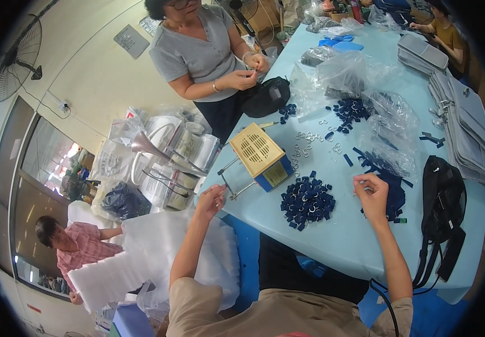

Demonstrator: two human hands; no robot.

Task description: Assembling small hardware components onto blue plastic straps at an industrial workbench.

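A box-shaped machine [258, 150] with a slotted tan top and blue sides stands on the table, with metal rods jutting toward me on its left. My left hand [211, 201] is closed in a pinch beside the crossbar at the rods' end; what it holds, if anything, is too small to make out. Fingers curled, my right hand [371, 194] hovers by a navy fabric heap [395, 194], and its grip's content is hidden. Between my hands lies a pile of short navy strap loops with pale rings [308, 201]. Loose pale rings [308, 137] are scattered beyond it.
Another navy strap pile [350, 114] and clear plastic bags [343, 73] lie farther back. On the right are a black bag [443, 199] and stacked grey cases [462, 121]. A person in grey [206, 56] stands across the left table edge, handling something small. White foam sheeting [158, 247] is at left.
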